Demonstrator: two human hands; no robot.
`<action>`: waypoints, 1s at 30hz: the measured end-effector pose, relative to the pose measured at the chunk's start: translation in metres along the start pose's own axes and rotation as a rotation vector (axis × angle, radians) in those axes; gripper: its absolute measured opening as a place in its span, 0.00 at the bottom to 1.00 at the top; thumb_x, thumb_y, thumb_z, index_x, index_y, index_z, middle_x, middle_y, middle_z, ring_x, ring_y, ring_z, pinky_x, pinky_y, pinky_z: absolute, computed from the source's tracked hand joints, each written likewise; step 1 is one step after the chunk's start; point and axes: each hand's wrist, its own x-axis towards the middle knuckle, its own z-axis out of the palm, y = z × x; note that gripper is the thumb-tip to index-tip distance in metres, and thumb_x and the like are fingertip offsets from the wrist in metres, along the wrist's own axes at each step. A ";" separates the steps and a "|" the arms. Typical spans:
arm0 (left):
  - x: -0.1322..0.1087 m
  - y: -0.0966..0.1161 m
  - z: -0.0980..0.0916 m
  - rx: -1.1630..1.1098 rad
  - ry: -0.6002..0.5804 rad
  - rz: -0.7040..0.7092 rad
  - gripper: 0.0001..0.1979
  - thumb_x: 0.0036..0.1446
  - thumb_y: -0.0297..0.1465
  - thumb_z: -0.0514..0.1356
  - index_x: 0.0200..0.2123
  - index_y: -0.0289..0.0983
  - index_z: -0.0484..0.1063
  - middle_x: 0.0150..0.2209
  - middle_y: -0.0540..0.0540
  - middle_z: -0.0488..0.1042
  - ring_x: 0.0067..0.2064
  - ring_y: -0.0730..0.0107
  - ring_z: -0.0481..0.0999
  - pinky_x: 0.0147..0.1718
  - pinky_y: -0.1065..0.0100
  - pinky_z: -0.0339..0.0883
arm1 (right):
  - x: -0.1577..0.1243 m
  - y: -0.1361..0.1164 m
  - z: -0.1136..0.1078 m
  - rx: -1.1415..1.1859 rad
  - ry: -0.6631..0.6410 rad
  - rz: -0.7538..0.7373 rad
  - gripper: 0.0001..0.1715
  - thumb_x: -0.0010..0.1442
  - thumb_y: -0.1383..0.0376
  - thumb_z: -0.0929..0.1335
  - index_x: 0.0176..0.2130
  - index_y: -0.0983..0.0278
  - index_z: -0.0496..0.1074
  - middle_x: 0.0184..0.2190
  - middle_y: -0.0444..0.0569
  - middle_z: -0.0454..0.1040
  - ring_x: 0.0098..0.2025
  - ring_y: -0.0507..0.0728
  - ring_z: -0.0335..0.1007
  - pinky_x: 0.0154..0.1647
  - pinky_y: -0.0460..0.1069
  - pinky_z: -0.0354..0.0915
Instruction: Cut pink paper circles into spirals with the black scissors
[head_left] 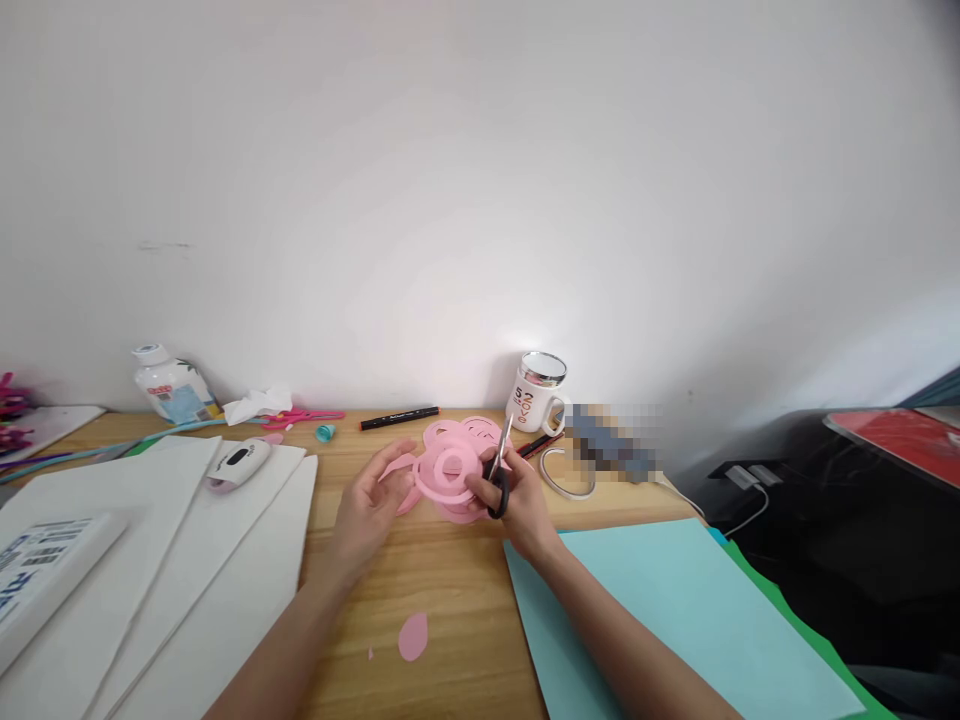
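In front of me a pink paper cut-out (448, 492) with ring shapes is held between both hands. My left hand (369, 503) pinches its left side, thumb and fingers closed on a curved strip. In my right hand (527, 510) are scissors (500, 468) with black handles, blades pointing up and away, and the thumb also presses the cut-out's right edge. Behind it lie more pink paper pieces (480, 430), partly hidden. A pink petal-shaped paper piece (413, 637) rests on the wooden desk (360, 590) nearer to me, beside a tiny pink scrap (370, 653).
White boards (247, 560) with a white device (238, 465) on top cover the left. Blue paper (645, 590) lies right. Along the wall stand a bottle (176, 388) and a mug (538, 395), with a black marker (399, 418) and pink scissors (307, 415) between them.
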 end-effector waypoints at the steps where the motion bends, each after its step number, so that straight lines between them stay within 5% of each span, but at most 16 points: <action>1: 0.002 -0.003 -0.002 0.071 0.028 0.018 0.25 0.46 0.38 0.64 0.49 0.38 0.71 0.51 0.39 0.75 0.49 0.56 0.75 0.47 0.59 0.69 | 0.002 0.000 -0.002 0.000 0.058 -0.025 0.27 0.37 0.60 0.79 0.34 0.61 0.65 0.20 0.35 0.68 0.16 0.48 0.66 0.17 0.43 0.65; 5: 0.010 -0.021 -0.011 0.475 0.173 0.100 0.21 0.41 0.31 0.64 0.44 0.38 0.74 0.43 0.42 0.78 0.48 0.53 0.75 0.51 0.52 0.65 | 0.010 0.003 -0.010 -0.078 0.232 -0.063 0.27 0.38 0.58 0.77 0.35 0.62 0.65 0.18 0.35 0.67 0.15 0.49 0.64 0.16 0.44 0.62; 10: 0.013 -0.031 -0.015 0.756 0.085 0.150 0.22 0.37 0.26 0.65 0.41 0.38 0.75 0.43 0.42 0.78 0.50 0.49 0.73 0.51 0.50 0.64 | 0.015 0.015 -0.021 -0.312 0.306 -0.130 0.22 0.45 0.57 0.73 0.37 0.63 0.66 0.20 0.40 0.71 0.19 0.52 0.65 0.18 0.45 0.60; 20: 0.012 -0.020 -0.014 0.561 0.131 0.129 0.11 0.29 0.24 0.68 0.21 0.42 0.75 0.32 0.44 0.79 0.41 0.47 0.74 0.44 0.53 0.66 | 0.008 0.005 -0.018 -0.576 0.452 -0.277 0.20 0.51 0.57 0.71 0.43 0.61 0.68 0.38 0.53 0.76 0.37 0.59 0.71 0.37 0.53 0.66; 24: 0.012 -0.019 -0.015 0.565 0.128 0.146 0.10 0.28 0.23 0.68 0.18 0.42 0.75 0.31 0.45 0.79 0.39 0.50 0.74 0.43 0.55 0.66 | 0.006 0.001 -0.012 -0.428 0.394 -0.304 0.20 0.53 0.55 0.70 0.43 0.61 0.66 0.39 0.53 0.75 0.39 0.58 0.71 0.36 0.52 0.68; 30: 0.013 -0.019 -0.015 0.617 0.101 0.135 0.09 0.29 0.24 0.68 0.18 0.41 0.75 0.32 0.43 0.80 0.40 0.50 0.74 0.42 0.55 0.66 | 0.002 0.005 -0.003 -0.239 0.132 -0.160 0.21 0.51 0.52 0.72 0.37 0.62 0.65 0.23 0.45 0.74 0.23 0.54 0.70 0.20 0.46 0.63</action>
